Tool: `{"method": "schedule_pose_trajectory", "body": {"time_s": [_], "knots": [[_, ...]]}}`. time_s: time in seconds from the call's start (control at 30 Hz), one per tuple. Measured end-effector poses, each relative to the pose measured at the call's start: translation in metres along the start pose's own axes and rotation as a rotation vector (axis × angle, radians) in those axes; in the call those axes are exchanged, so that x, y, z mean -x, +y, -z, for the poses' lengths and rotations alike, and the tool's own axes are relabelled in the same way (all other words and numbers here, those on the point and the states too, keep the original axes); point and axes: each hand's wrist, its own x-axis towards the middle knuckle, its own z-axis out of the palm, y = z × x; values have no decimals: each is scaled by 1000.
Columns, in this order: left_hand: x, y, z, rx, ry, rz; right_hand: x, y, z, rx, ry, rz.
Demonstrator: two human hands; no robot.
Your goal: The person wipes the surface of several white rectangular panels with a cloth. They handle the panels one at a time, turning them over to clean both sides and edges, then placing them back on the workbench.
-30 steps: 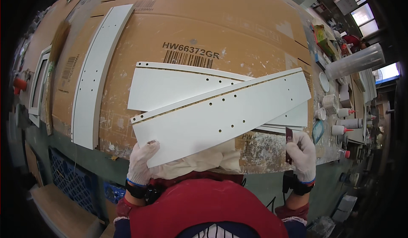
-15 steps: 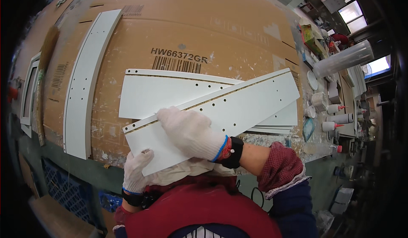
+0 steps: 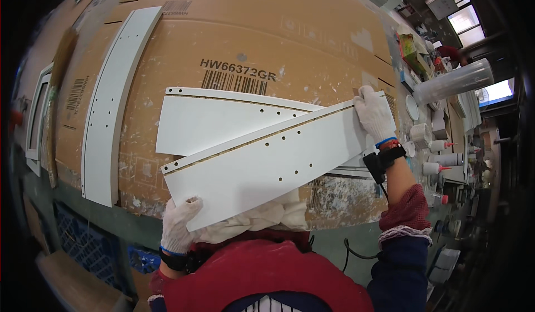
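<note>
A long white panel (image 3: 251,172) with drilled holes and a groove along its far edge lies slantwise in front of me. My left hand (image 3: 179,223), in a white knitted glove, pinches its near left corner, thumb on top. At the panel's right end my gloved right hand (image 3: 372,114) is closed over the edge, fingertips at the far corner. Partly covered by it is another white panel (image 3: 203,120), also holed and grooved. A white cloth (image 3: 262,218) shows between the held panel and my body.
Flattened cardboard (image 3: 323,44) covers the table. A third white panel (image 3: 111,100) lies lengthwise at left, near a brush (image 3: 58,72) and a white frame (image 3: 36,114). Bottles (image 3: 432,168), tubs and a clear cylinder (image 3: 457,82) crowd the right side. Blue plastic crates (image 3: 89,245) stand below left.
My right hand has slid from the left part of the held panel to its right end and now grips there. The left hand keeps its hold on the near corner.
</note>
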Motion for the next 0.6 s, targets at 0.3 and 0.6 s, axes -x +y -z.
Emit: {"method": "schedule_pose_trajectory", "body": {"time_s": [0.3, 0.6], "knots": [[-19, 32, 0, 1112, 139, 782, 73, -146, -12, -259, -259, 730], [-6, 23, -4, 1030, 225, 799, 13, -40, -3, -150, -34, 276]]}}
